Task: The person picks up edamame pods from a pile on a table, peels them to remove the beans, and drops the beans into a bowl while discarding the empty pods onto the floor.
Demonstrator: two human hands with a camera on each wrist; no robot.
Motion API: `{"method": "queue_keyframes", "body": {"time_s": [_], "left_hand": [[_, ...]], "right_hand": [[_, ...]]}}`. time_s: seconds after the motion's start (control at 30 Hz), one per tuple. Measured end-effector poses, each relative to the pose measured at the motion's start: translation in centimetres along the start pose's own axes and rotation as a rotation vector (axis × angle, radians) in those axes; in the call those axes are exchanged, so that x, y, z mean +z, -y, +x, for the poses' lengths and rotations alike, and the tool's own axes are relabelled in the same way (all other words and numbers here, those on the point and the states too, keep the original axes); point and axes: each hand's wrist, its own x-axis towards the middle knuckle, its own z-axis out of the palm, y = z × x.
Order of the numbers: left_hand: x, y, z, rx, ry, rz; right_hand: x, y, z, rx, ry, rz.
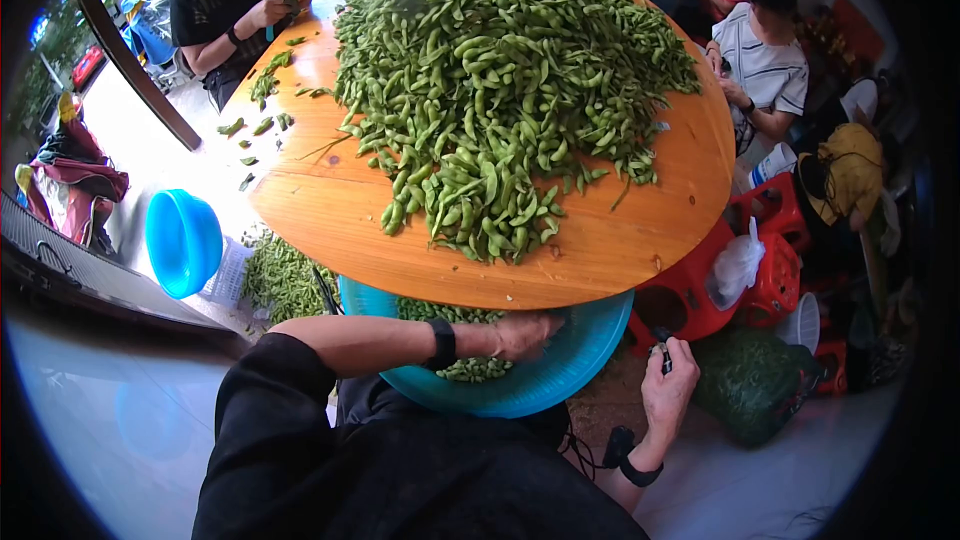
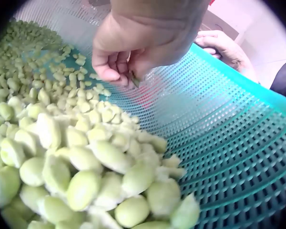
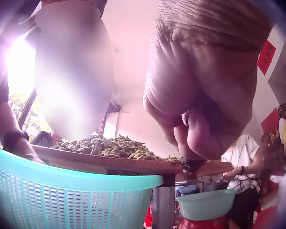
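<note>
In the head view my left hand (image 1: 525, 337) hangs inside the blue-green basket (image 1: 590, 345), beside shelled green beans (image 1: 475, 369). The left wrist view has that hand (image 2: 145, 45) with its fingers curled, pinching a small green piece (image 2: 134, 80) above the basket's mesh (image 2: 219, 124) and the beans (image 2: 86, 167). My right hand (image 1: 670, 385) is outside the basket's right side, gripping a small dark object (image 1: 664, 351). Seen in the right wrist view, the right hand (image 3: 200, 90) has curled fingers, with the dark object (image 3: 192, 165) at their tips; its kind is unclear.
A large heap of green pods (image 1: 510, 70) covers much of the wooden table (image 1: 400, 265) in front. People sit at its left and right sides. Red stools (image 1: 770, 275) and a green bag (image 1: 755, 380) stand to the right; a blue basin (image 1: 183, 243) and more pods (image 1: 285, 275) are left.
</note>
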Motion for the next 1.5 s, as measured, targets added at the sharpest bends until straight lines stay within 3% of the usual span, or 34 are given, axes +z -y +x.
{"method": "queue_keyframes", "body": {"time_s": [0.13,0.2,0.27,0.33,0.47,0.57,0.7,0.77,0.87,1.1,1.17,1.2,1.27,1.3,1.33,1.4,1.5], "left_hand": [[-2.7,-4.0,-0.9,-0.069,0.011,-0.286],[-4.0,-7.0,-1.4,-0.064,-0.056,-0.637],[-4.6,-9.6,-1.7,0.082,0.053,-0.627],[-2.1,-10.8,-2.1,0.175,0.103,-0.435],[-3.7,-10.5,-3.6,0.27,0.003,-0.351],[-9.2,-8.6,-5.7,0.33,-0.151,-0.385],[-15.6,-4.2,-10.4,0.042,-0.64,-0.005],[-16.6,-0.8,-12.4,-0.206,-0.848,0.075],[-16.7,2.4,-14.6,-0.498,-0.78,0.323],[-15.2,3.3,-13.9,-0.469,-0.894,0.4],[-14.8,3.8,-14.1,-0.414,-1.029,0.188],[-15.0,3.0,-14.3,-0.411,-1.024,0.185],[-15.6,0.6,-14.9,-0.427,-0.973,-0.125],[-14.8,0.2,-15.4,-0.434,-0.874,-0.565],[-14.3,-1.4,-15.0,-0.326,-0.835,-0.896],[-14.3,-4.6,-14.7,-0.312,-0.569,-1.115],[-11.9,-5.7,-13.4,-0.227,-0.548,-1.245]], "right_hand": [[-1.0,0.0,0.3,0.025,-0.065,0.015],[-1.8,0.1,0.3,0.083,-0.111,0.053],[-2.5,-0.6,0.3,0.123,-0.135,0.078],[-2.8,-0.6,0.3,0.115,-0.162,0.077],[-2.6,-0.3,0.3,0.128,-0.171,0.106],[-2.3,0.0,0.3,0.11,-0.142,0.094],[-1.9,0.7,0.4,0.09,-0.086,0.091],[-1.4,1.1,0.6,0.03,-0.084,0.085],[-0.6,2.8,0.9,-0.004,-0.073,0.1],[0.9,6.1,1.6,-0.109,0.015,0.15],[1.7,7.6,1.8,-0.148,0.061,0.207],[2.1,8.6,1.7,-0.149,0.095,0.238],[3.3,9.7,1.5,-0.121,0.169,0.377],[4.1,10.1,1.4,-0.097,0.224,0.481],[4.8,10.7,1.2,-0.072,0.28,0.586],[5.0,12.7,0.9,0.039,0.449,0.834],[5.3,14.3,0.8,0.097,0.606,1.045]]}}
